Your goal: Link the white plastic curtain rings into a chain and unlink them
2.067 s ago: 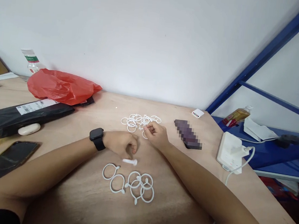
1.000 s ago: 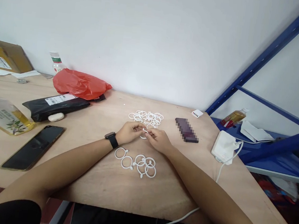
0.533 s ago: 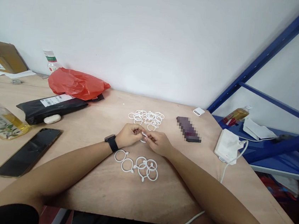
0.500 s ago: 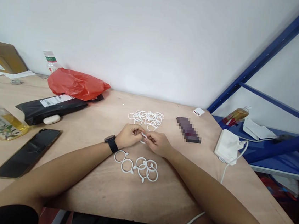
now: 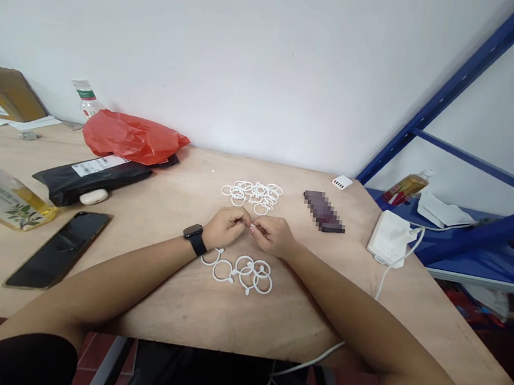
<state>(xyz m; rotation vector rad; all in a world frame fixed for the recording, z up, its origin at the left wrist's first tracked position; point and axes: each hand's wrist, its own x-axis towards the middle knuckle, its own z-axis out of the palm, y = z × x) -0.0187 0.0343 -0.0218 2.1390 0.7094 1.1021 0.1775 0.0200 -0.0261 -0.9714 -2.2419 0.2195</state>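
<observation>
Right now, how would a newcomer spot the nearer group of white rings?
On the wooden table, find the person's left hand and right hand. The nearer white rings lie on the person's side of these hands. Unlike the denser heap beyond the hands, they're fewer and more spread out.

The bench [image 5: 171, 312] is pale wood. A loose pile of white rings [image 5: 257, 194] sits toward its far side, a second group [image 5: 250, 267], partly overlapping, nearer the front edge. Over to the left I see a dark phone [image 5: 58, 250], a rounded white case [image 5: 93, 197] and a black parcel [image 5: 97, 177]; to the right, a white plug block [image 5: 388, 238].
</observation>
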